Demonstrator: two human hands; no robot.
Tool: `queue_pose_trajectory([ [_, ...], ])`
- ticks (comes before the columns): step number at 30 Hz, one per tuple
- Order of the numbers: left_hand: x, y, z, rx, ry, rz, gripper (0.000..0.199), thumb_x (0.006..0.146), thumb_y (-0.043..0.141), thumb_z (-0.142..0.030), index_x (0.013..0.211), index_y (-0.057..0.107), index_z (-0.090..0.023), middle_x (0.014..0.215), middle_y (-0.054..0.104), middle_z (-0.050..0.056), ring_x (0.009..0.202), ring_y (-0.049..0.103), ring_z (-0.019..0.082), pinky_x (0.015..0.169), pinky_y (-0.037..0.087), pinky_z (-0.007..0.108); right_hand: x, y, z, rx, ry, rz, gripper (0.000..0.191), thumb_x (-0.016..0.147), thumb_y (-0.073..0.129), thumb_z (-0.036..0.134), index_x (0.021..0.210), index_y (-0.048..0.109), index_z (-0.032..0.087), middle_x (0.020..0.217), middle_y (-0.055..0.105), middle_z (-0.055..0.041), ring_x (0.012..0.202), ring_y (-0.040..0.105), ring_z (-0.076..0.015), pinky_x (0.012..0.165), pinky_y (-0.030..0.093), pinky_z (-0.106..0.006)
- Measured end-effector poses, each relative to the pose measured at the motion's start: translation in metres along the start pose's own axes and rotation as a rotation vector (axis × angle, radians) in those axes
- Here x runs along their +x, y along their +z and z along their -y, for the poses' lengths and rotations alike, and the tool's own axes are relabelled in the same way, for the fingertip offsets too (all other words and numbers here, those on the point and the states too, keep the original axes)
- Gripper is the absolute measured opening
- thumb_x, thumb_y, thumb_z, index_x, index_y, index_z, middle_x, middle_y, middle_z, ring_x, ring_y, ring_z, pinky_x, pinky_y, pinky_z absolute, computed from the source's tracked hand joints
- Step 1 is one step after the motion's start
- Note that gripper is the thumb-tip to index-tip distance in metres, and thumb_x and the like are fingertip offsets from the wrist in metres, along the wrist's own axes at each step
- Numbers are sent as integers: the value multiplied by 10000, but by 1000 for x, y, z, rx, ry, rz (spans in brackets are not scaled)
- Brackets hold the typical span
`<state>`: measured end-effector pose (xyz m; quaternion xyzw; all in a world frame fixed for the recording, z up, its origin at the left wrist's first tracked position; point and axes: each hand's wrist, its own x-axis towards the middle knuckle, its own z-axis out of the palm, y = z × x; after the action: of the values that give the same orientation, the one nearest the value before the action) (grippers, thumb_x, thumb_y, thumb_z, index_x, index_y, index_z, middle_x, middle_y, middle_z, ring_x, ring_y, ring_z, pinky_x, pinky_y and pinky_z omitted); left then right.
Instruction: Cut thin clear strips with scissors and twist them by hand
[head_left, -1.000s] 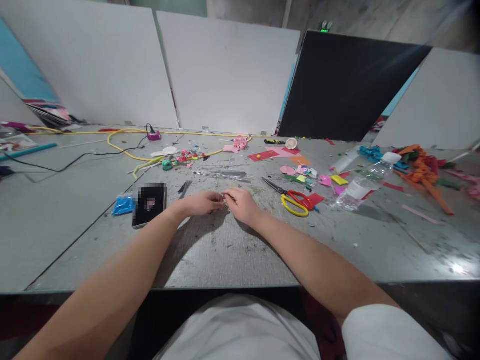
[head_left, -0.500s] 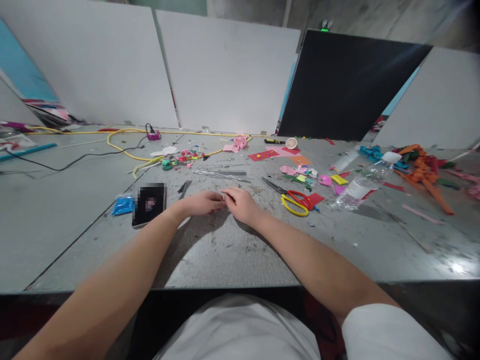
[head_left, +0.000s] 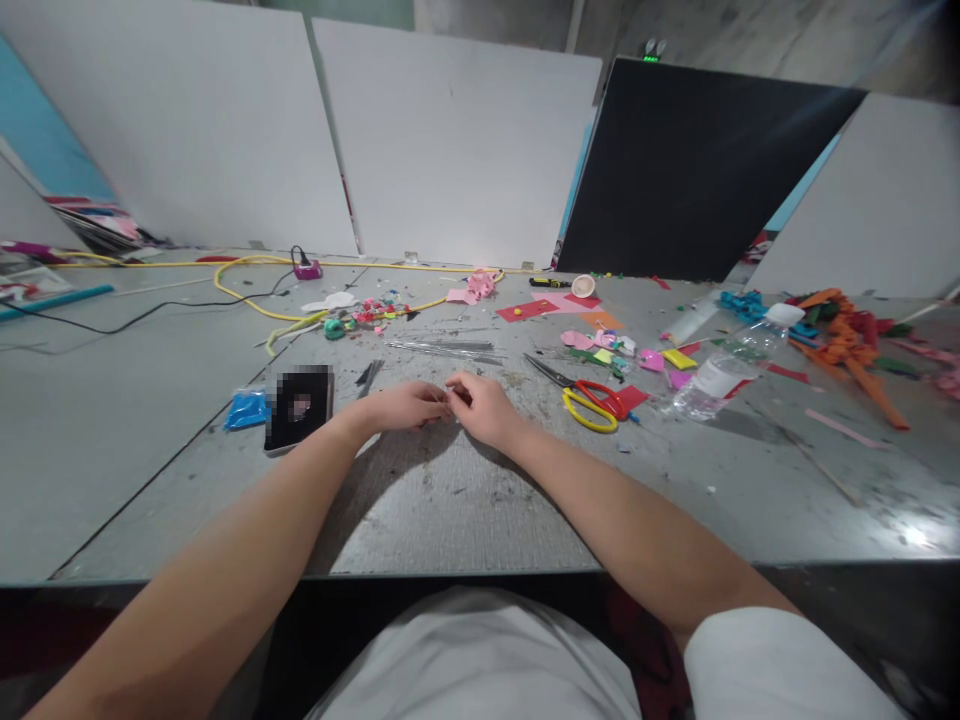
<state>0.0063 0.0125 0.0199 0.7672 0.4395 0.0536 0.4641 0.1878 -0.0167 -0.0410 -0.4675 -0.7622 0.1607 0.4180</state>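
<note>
My left hand [head_left: 411,405] and my right hand [head_left: 484,408] meet fingertip to fingertip over the middle of the grey table [head_left: 450,510]. Both are closed in a pinch, and whatever sits between the fingers is too small to make out. Just beyond them lies a bundle of thin metal wires [head_left: 450,349]. To the right of my right hand rest scissors [head_left: 585,396] with one red and one yellow handle, blades slightly apart. On the left, near my left forearm, are a phone [head_left: 311,410], a blue packet [head_left: 247,410] and a dark narrow strip [head_left: 369,375].
A clear plastic bottle [head_left: 727,375] stands at right, with orange and blue crumpled strips [head_left: 832,325] behind it. Coloured clay bits [head_left: 367,315], red paper [head_left: 527,311] and a yellow cable [head_left: 247,262] lie farther back. White panels [head_left: 457,140] and a black panel [head_left: 697,170] line the rear.
The fingers of my right hand have shifted very slightly at the pinch. Otherwise both hands and the things on the table stay where they were.
</note>
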Motion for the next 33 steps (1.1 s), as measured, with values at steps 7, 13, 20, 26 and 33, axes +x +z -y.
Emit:
queue_pose_trajectory([
  [7,0,1,0,4,-40,-8,363,727,711,-547,872,701,-215,755,581,-14,712,534,171,605,438,264,0,0,-2,-37,-10,18,181,947,586,178,1074,714,181,896,742,-52,831,649,-184,808,474,-295],
  [13,-2,-2,1,29,13,50,384,733,724,-555,896,682,-210,766,574,-22,722,532,163,629,422,265,1,2,-4,-72,7,7,216,926,576,137,1070,733,176,968,760,-78,897,672,-199,847,481,-305],
  [20,3,-6,6,87,127,96,516,730,754,-646,963,702,-188,882,679,26,829,602,203,722,446,291,0,1,-3,-61,57,-15,177,884,590,139,1009,708,184,844,709,-28,776,613,-171,767,448,-281],
  [26,2,-7,8,76,98,101,633,741,719,-728,1076,710,-190,972,697,52,876,617,219,718,464,298,0,-3,1,-46,90,-5,180,853,583,147,997,679,196,777,670,-3,713,574,-168,710,413,-281],
  [33,-3,-4,1,28,32,85,651,775,667,-776,1079,702,-201,905,646,30,831,590,200,686,471,290,-1,-4,2,11,124,13,117,847,582,166,939,642,207,723,647,15,658,543,-156,661,383,-272],
])
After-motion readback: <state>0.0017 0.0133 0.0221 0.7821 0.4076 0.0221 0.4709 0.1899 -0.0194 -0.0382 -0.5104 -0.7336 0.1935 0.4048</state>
